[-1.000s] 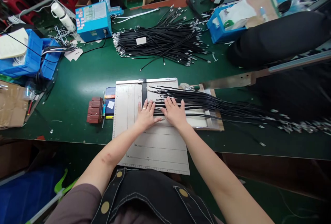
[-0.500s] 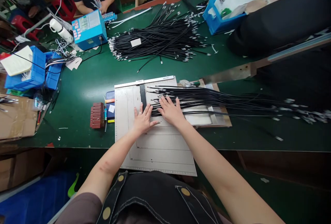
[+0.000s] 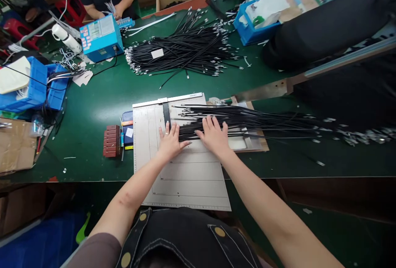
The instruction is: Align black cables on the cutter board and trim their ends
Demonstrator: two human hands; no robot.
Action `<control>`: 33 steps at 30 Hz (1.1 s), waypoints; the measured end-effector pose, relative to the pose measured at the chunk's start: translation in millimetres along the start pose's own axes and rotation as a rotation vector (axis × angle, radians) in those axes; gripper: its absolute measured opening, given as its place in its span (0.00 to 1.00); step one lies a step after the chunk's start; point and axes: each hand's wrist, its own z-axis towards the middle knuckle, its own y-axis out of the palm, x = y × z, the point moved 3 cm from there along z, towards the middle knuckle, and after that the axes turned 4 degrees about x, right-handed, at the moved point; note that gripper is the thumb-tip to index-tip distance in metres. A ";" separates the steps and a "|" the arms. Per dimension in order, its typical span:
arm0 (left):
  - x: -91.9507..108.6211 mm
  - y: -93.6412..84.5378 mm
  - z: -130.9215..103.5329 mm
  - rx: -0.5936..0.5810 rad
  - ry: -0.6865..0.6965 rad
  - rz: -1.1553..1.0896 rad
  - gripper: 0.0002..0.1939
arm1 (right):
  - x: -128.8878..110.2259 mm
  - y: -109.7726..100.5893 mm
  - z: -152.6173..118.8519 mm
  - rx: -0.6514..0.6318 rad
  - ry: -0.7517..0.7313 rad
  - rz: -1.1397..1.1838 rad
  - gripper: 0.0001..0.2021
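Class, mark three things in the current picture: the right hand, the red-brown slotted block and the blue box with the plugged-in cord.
Right hand [image 3: 214, 137]: head view, back of the hand.
Red-brown slotted block [image 3: 110, 141]: head view, middle of its slotted face.
Blue box [image 3: 100, 32]: head view, its labelled panel.

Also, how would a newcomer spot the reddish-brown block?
On the green table, find the pale ruled board. Just left of it, past the small dark blue item, sits the reddish-brown block. Its neighbours are slim or flat; it alone is chunky, with parallel slots.
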 end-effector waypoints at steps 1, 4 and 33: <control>3.4 0.4 -4.1 0.007 -0.016 0.010 0.43 | 1.8 -0.3 -2.8 0.000 -0.023 0.002 0.31; 16.6 -0.3 -3.4 0.021 -0.046 0.030 0.46 | -0.9 -0.5 -3.2 -0.003 -0.012 0.009 0.31; -20.7 1.9 20.4 -0.009 0.006 -0.308 0.40 | -80.0 28.5 26.5 -0.130 -0.267 0.095 0.31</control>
